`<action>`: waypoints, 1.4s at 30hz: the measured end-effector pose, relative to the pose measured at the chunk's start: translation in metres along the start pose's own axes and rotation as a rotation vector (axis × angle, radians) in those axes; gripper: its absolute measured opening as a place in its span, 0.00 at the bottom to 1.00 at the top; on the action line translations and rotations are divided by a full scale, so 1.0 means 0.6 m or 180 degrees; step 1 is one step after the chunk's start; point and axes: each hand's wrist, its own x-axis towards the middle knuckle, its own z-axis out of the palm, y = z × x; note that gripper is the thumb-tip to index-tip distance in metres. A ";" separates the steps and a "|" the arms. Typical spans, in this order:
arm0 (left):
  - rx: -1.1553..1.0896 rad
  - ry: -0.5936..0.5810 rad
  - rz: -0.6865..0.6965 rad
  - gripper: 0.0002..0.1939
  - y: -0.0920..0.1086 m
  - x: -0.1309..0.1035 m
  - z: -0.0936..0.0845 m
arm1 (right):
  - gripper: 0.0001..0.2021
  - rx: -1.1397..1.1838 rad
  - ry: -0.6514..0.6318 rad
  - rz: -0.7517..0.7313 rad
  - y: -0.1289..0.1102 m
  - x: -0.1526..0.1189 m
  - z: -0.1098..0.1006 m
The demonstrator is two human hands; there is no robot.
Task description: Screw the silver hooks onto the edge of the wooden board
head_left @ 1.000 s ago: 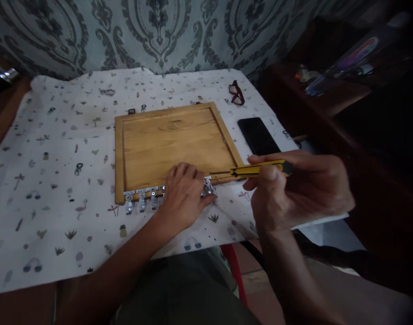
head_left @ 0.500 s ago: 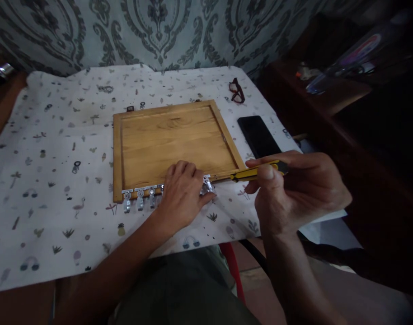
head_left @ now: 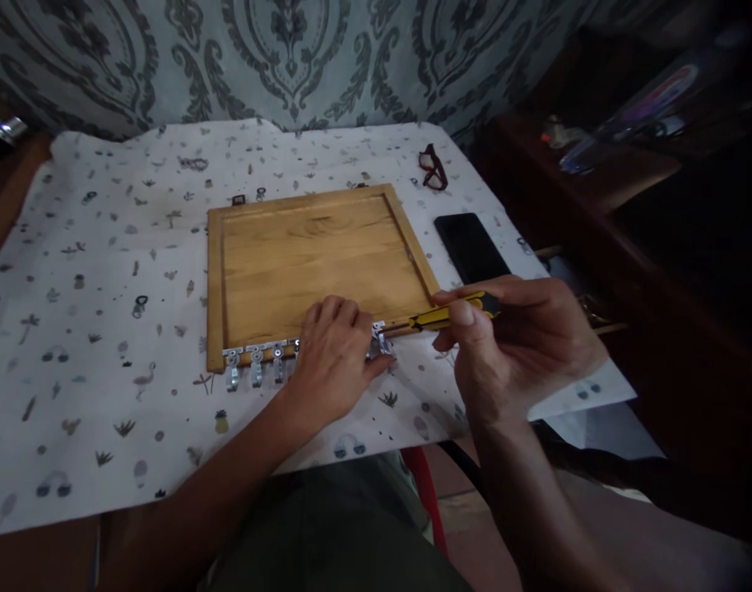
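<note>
A framed wooden board point(head_left: 327, 255) lies flat on the table, with a row of silver metal hooks point(head_left: 257, 362) along its near edge. My left hand point(head_left: 332, 353) is closed over the right part of this row, fingers on the board and thumb beside the end hook point(head_left: 381, 335). The hooks under the palm are hidden. In a pinch grip, my right hand point(head_left: 517, 345) holds a screwdriver with a yellow and black handle point(head_left: 453, 312). Its thin shaft points left along the near edge, and the tip is at the end hook; contact is hard to make out.
A black phone point(head_left: 473, 248) lies right of the board, and dark-framed glasses point(head_left: 434, 168) sit farther back. Patterned white cloth point(head_left: 123, 304) covers the table. On a dark wooden surface at the right is a clear plastic bottle point(head_left: 635, 111). Patterned fabric point(head_left: 290, 57) hangs behind.
My right hand has moved left with the screwdriver, bringing its tip to the end hook. The left hand has stayed in place on the row.
</note>
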 end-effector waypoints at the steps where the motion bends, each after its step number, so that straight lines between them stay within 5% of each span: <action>1: -0.0002 -0.0001 0.0003 0.20 0.000 0.000 0.001 | 0.07 -0.0011 -0.0021 0.0029 0.000 0.000 -0.001; 7: -0.0025 -0.0021 0.0010 0.20 0.000 0.000 0.001 | 0.06 -0.0110 -0.0411 0.0292 -0.002 0.008 -0.007; 15: -0.0028 0.0015 0.0016 0.18 0.001 0.000 0.001 | 0.14 0.0214 -0.1727 0.0337 -0.006 0.045 -0.033; 20: -0.0038 0.0121 0.0073 0.18 -0.003 -0.003 0.004 | 0.11 0.0238 -0.1985 0.0289 -0.010 0.059 -0.043; 26: 0.0041 0.0261 0.0119 0.17 -0.003 -0.003 0.010 | 0.09 0.0346 -0.1831 0.0337 -0.003 0.054 -0.036; 34: 0.0064 0.0301 0.0147 0.19 -0.006 -0.003 0.012 | 0.17 -0.0229 -0.0910 0.0016 0.018 0.027 -0.023; 42: 0.0055 0.0321 0.0159 0.19 -0.004 -0.005 0.012 | 0.13 -0.0265 -0.0940 -0.0090 0.018 0.020 -0.027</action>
